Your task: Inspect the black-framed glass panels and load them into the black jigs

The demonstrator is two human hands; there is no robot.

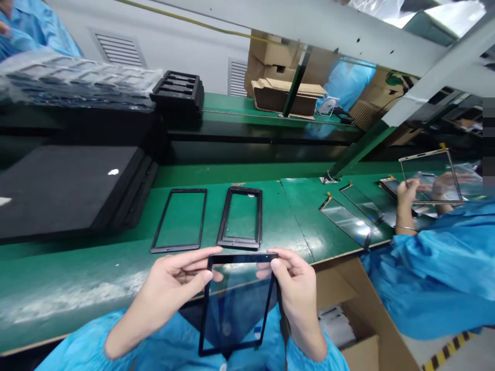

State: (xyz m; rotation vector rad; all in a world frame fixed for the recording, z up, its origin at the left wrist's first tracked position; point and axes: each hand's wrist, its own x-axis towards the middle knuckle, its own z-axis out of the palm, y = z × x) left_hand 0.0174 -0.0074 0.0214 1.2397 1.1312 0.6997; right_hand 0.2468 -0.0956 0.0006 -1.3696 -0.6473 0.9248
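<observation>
1. Black-bordered glass panel [232, 309] at 6 o'clock, lifted off the bench and tilted, apparently to catch the overhead light.
2. Left hand [170, 291] and right hand [296, 291] well apart, clamped on opposite sides of the panel near its top edge; this grip seems to keep the palms off the glass.
3. Two open black rectangular frames [160, 220] [224, 216] at 12 o'clock, flat on the green bench [77, 288], side by side, seemingly laid out within easy reach.
4. Co-worker's hand [406, 193] at 2 o'clock, holding up a gold-edged glass panel [431, 175].
5. Clear glass panels with orange tabs [348, 221] at 1 o'clock, flat on the bench, spaced so that they do not overlap.
6. Brown cardboard box [336, 288] at 4 o'clock, below the bench edge, open.
</observation>
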